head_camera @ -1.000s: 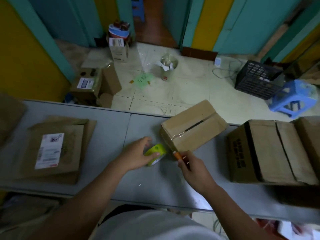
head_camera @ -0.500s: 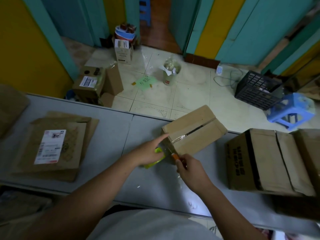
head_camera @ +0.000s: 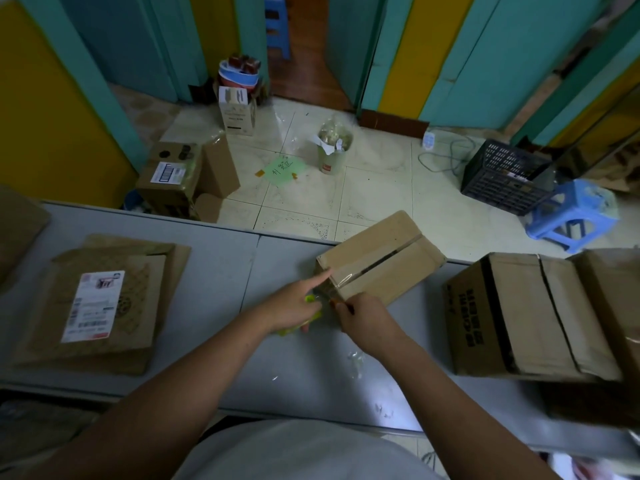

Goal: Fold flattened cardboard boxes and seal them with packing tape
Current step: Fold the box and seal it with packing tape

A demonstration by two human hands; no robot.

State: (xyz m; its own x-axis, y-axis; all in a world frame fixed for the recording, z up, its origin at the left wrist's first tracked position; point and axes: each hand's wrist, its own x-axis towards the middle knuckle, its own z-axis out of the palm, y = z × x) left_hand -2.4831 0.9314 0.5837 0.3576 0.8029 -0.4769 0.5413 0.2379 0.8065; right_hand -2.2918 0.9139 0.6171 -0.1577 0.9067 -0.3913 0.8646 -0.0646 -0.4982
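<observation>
The small box (head_camera: 384,258) is sitting mid tabletop (head_camera: 214,271), tape crossing its seam. The left hand (head_camera: 294,306) is gripping the green tape roll (head_camera: 310,299), index finger pressing the box's near corner. At 6 o'clock the right hand (head_camera: 363,318) is clenching an orange cutter (head_camera: 335,302), with flattened boxes (head_camera: 104,299) lying at 9 o'clock.

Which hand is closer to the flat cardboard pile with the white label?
Left. The left hand, holding the green tape roll, is to the right of the pile; the right hand, gripping an orange cutter, is farther right, by the small box.
</observation>
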